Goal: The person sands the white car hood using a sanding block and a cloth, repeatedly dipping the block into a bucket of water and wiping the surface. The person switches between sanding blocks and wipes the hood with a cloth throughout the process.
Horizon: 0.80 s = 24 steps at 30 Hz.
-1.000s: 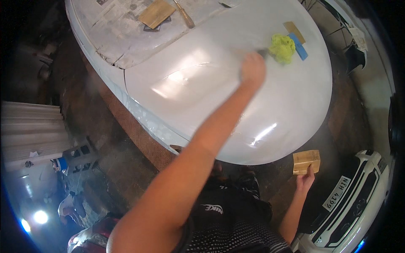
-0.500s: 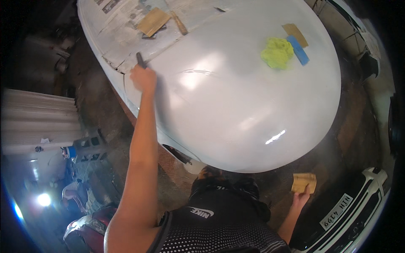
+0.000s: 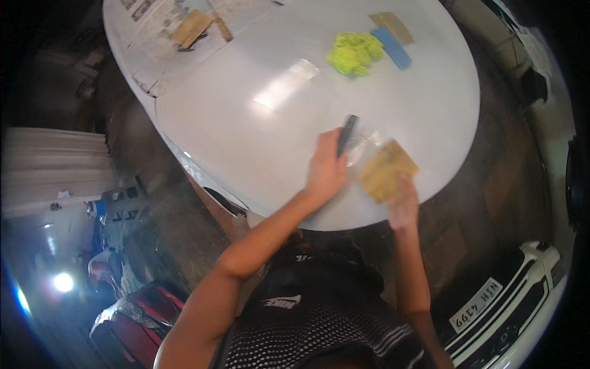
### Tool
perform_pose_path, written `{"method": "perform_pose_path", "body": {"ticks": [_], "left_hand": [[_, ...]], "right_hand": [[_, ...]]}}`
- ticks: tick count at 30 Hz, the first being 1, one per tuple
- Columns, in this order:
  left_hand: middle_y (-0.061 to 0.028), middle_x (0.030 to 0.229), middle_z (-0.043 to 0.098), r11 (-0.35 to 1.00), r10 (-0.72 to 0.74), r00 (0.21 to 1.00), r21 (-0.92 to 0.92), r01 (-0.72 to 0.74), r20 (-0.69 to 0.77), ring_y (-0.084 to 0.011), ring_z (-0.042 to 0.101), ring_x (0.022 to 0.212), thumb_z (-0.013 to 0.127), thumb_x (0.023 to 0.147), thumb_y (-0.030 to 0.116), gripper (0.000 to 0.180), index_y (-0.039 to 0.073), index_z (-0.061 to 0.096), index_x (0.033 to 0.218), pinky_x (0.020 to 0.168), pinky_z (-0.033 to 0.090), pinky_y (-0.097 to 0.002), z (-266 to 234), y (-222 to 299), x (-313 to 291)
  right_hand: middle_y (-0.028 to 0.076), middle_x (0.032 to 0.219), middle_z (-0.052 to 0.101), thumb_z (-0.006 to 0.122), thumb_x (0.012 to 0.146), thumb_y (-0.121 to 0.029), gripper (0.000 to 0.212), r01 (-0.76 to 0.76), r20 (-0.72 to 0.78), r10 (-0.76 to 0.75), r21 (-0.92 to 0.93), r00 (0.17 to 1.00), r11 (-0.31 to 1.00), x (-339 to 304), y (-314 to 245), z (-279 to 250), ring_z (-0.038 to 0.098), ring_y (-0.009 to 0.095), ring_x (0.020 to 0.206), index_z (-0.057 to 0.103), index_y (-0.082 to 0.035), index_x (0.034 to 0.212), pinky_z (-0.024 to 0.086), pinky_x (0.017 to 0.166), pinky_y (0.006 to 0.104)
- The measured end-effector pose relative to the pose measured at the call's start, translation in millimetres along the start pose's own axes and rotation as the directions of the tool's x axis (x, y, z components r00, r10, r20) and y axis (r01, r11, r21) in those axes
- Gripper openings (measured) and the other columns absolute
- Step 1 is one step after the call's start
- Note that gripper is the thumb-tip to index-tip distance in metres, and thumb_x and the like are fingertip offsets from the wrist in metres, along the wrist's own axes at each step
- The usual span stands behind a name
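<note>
My left hand (image 3: 327,166) is closed around a dark, narrow sanding block (image 3: 348,134) over the near part of a glossy white car hood (image 3: 221,135). Whether the block touches the paint I cannot tell. Just to its right, my right hand (image 3: 404,203) pinches a tan sheet that looks like sandpaper (image 3: 386,169), held above the hood's near right edge. The hand is slightly blurred. Farther back on the hood lie a crumpled lime-green cloth (image 3: 354,53), a flat blue strip (image 3: 391,48) and a brownish sheet (image 3: 393,27) beside it.
Newspaper (image 3: 166,31) covers the far left, with a tan square sheet (image 3: 192,28) and a wooden-handled tool (image 3: 222,27) on it. A white car bumper (image 3: 522,289) stands at lower right. On the left are a bright lamp (image 3: 63,282) and a red vehicle part (image 3: 138,320).
My left hand has carried the block from the hood's left edge to its near middle. My right hand has risen from beside my body to over the hood with the sheet.
</note>
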<state>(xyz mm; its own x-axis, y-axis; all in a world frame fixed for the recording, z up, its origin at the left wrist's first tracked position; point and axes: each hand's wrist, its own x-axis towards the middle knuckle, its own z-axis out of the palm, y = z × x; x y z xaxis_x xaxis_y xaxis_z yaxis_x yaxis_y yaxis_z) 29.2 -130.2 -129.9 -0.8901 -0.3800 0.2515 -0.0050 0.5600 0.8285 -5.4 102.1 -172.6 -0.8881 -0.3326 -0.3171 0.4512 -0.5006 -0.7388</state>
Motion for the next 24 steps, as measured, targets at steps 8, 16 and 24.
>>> {"method": "perform_pose_path", "body": {"ticks": [8, 16, 24], "left_hand": [[-0.0238, 0.133, 0.049, 0.936, 0.069, 0.990, 0.351, -0.022, -0.124, -0.0411, 0.048, 0.117, 0.070, 0.092, 0.024, 0.068, 0.007, 0.047, 0.154, 0.100, 0.040, -0.0520, -42, 40, -62], [-0.0235, 0.131, 0.050, 0.893, 0.188, 0.937, 0.449, -0.038, -0.294, -0.0394, 0.050, 0.115, 0.076, 0.087, 0.019, 0.063, 0.008, 0.057, 0.147, 0.099, 0.041, -0.0495, -90, 48, -118], [-0.0220, 0.133, 0.051, 0.871, 0.177, 0.927, 0.492, 0.009, -0.331, -0.0409, 0.049, 0.115, 0.076, 0.086, 0.026, 0.066, 0.017, 0.057, 0.148, 0.095, 0.040, -0.0521, -148, 40, -200]], "right_hand": [[0.011, 0.133, 0.062, 0.052, 0.109, -0.021, 0.032, -0.295, 0.225, 0.260, 0.141, 0.939, 0.945, -13, 12, 117, 0.058, 0.020, 0.125, 0.053, -0.001, 0.135, 0.046, 0.108, 0.0363], [0.007, 0.121, 0.064, 0.053, 0.109, -0.020, 0.027, -0.332, 0.383, 0.296, 0.032, 0.875, 0.943, -70, 44, 158, 0.060, 0.015, 0.111, 0.056, -0.001, 0.128, 0.048, 0.101, 0.0331], [0.003, 0.111, 0.064, 0.056, 0.109, -0.022, 0.026, -0.245, 0.373, 0.241, -0.038, 0.896, 0.969, -152, 100, 188, 0.058, 0.011, 0.098, 0.058, -0.001, 0.123, 0.047, 0.091, 0.0296]]}}
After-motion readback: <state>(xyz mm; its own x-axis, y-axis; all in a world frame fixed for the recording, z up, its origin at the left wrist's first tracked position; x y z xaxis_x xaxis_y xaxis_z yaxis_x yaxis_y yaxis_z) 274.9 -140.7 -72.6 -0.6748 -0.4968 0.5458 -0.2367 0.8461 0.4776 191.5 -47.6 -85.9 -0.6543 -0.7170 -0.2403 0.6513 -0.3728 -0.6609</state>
